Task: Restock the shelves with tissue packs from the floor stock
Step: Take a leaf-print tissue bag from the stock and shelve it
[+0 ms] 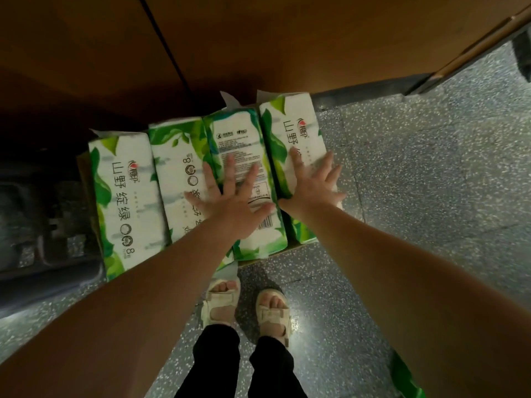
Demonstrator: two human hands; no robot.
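Note:
Several green-and-white tissue packs lie side by side on the floor by my feet, against a brown shelf base. My left hand (230, 193) hovers with fingers spread over the pack with the printed back label (238, 145) and the pack left of it (175, 156). My right hand (313, 182) is spread over the rightmost pack (290, 122). Whether either palm touches the wrapping is unclear. The leftmost pack (123, 191) lies untouched. Neither hand grips anything.
The brown shelf base panel (258, 47) rises behind the packs. A dark low trolley or crate (43, 225) sits at the left. Speckled grey floor (431, 168) extends to the right. My sandalled feet (244, 305) stand just before the packs. Another green wrapper (405, 377) shows at the bottom right.

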